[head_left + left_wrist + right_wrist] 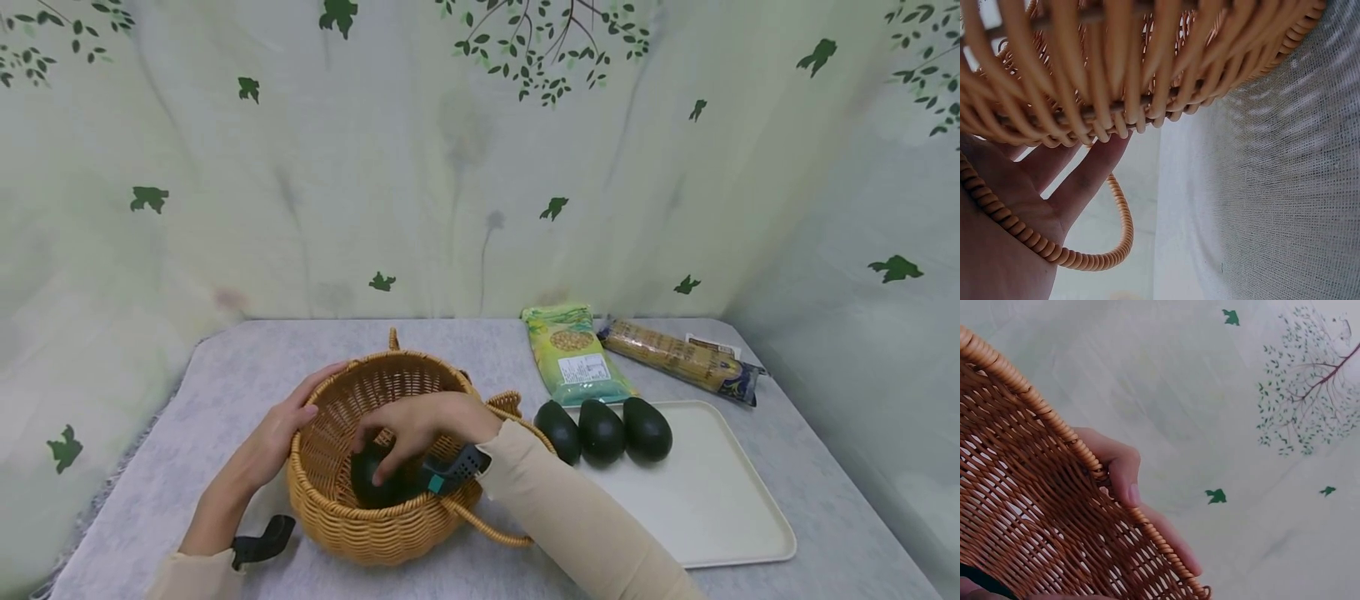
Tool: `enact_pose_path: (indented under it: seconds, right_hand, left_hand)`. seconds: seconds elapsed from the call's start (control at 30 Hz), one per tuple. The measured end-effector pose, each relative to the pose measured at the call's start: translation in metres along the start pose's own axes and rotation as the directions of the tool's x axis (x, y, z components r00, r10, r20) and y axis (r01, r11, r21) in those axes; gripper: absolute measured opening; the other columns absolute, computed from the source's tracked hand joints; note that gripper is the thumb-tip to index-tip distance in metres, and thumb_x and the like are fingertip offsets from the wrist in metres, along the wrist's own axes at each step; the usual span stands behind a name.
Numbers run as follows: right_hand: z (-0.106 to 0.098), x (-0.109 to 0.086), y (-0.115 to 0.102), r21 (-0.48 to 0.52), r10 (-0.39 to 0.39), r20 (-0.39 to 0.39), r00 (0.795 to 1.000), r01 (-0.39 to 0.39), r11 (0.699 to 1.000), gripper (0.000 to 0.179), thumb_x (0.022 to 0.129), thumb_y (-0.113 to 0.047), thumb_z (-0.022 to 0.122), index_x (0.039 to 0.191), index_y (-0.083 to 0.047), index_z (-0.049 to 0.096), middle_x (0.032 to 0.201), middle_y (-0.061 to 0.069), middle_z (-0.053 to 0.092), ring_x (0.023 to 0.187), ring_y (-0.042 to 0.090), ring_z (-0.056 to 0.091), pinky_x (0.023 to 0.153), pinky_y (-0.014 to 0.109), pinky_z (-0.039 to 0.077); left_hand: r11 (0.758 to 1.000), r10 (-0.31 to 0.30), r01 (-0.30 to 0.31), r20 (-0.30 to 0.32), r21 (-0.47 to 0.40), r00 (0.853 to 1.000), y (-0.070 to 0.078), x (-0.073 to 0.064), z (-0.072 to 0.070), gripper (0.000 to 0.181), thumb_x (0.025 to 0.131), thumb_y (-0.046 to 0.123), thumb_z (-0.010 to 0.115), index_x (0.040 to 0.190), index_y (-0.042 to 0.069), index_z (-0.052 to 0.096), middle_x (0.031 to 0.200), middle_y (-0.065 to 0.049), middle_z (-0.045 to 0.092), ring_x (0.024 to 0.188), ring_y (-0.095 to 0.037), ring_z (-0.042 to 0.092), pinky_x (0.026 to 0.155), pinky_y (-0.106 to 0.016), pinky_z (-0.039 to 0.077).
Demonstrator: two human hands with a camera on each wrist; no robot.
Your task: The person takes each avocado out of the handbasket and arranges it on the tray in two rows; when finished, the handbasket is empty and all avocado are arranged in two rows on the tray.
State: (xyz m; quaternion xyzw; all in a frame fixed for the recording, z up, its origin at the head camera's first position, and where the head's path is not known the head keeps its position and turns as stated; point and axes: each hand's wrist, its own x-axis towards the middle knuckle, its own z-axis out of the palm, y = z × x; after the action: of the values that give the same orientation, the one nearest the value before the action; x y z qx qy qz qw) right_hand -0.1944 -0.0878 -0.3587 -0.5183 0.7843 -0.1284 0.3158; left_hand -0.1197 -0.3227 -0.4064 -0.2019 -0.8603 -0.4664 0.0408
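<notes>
A round wicker basket [360, 533] stands tilted on the table, its opening toward me. My left hand [270, 442] holds the basket's left rim, with the thumb [1125, 481] hooked over the edge and the fingers along the outside. In the left wrist view a coiled wicker handle [1079, 259] crosses that palm. Inside the basket, my right hand [416, 421] grips a dark green avocado [366, 479] from above. The right wrist hides part of the basket's inside, so I cannot tell whether more lies there. Three avocados [602, 433] sit in a row on a white tray [720, 492].
Behind the tray lie a green and yellow bag [573, 354] with a white label and a long pack [675, 357] that looks like dry noodles. Another handle loop [495, 533] lies at the basket's right side. A leaf-patterned cloth [465, 167] hangs behind the table.
</notes>
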Motion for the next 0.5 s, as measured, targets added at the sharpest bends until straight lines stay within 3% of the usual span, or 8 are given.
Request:
enact_pose_path:
  seconds: [0.27, 0.5]
  right_hand:
    - [0.0016, -0.0036, -0.0006, -0.003, 0.005, 0.037, 0.999, -0.005, 1.0, 0.058, 0.098, -0.024, 0.069, 0.153, -0.022, 0.049, 0.155, -0.005, 0.047, 0.142, 0.007, 0.042, 0.113, 0.023, 0.036]
    - [0.0011, -0.0028, -0.0004, -0.026, 0.054, 0.02, 0.998, -0.053, 0.998, 0.063, 0.089, -0.039, 0.082, 0.144, -0.026, 0.056, 0.147, -0.01, 0.053, 0.134, 0.004, 0.048, 0.108, 0.022, 0.04]
  left_hand:
    - [1.0, -0.004, 0.004, 0.01, -0.023, 1.0, -0.0007, 0.0004, 0.0014, 0.053, 0.11, 0.02, 0.029, 0.163, 0.026, 0.032, 0.158, -0.016, 0.042, 0.128, -0.02, 0.057, 0.082, -0.035, 0.058]
    - [1.0, 0.008, -0.008, 0.005, -0.02, 1.0, 0.0005, -0.0001, 0.0012, 0.053, 0.11, 0.019, 0.029, 0.163, 0.025, 0.032, 0.157, -0.017, 0.042, 0.127, -0.019, 0.058, 0.082, -0.035, 0.058]
